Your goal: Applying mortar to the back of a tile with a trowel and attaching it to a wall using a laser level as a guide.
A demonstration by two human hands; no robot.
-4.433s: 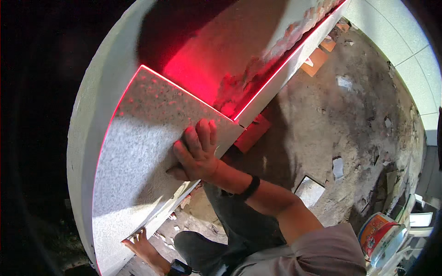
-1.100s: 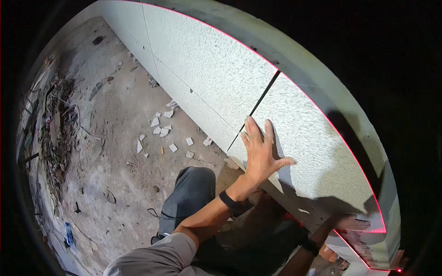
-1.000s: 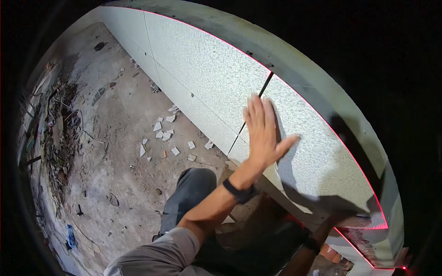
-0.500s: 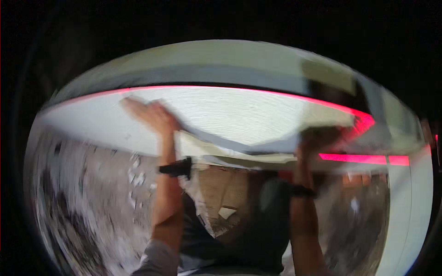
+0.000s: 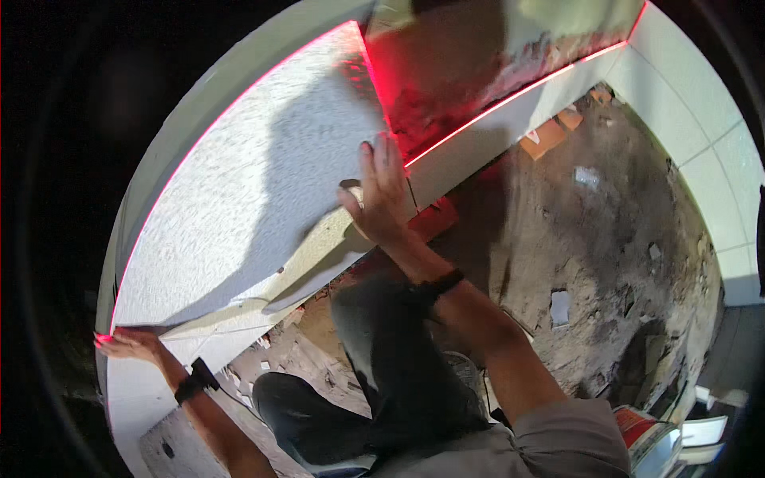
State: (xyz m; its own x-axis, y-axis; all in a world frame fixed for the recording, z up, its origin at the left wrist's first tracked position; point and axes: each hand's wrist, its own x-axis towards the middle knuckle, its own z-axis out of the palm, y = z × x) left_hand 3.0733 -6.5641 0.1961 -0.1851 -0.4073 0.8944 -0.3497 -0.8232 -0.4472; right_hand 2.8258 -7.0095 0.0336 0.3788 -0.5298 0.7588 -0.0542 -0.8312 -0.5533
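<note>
A large white tile (image 5: 215, 191) with a fine textured face lies against the wall, a red laser line running along its upper and right edges. My left hand (image 5: 131, 344) rests with fingers stretched at the tile's far left end, its fingertips lit red by the laser. Near the lower right corner, my right hand (image 5: 381, 191) is open against the tile, fingers spread and pointing up. Neither hand grips anything. Right of the tile shows a rough bare patch of wall (image 5: 446, 72). A lower row of white tile (image 5: 454, 171) runs beneath it.
Orange brick pieces (image 5: 544, 139) lie by the wall's foot. Rubble and chips cover the dirt floor (image 5: 606, 255). White tiles (image 5: 693, 111) line the right wall. A red and white bucket (image 5: 641, 438) stands at the lower right, near my right arm.
The view has turned, so the wall now slants up to the right. My left hand has moved to the tile's left end; my right hand now lies by its right edge.
</note>
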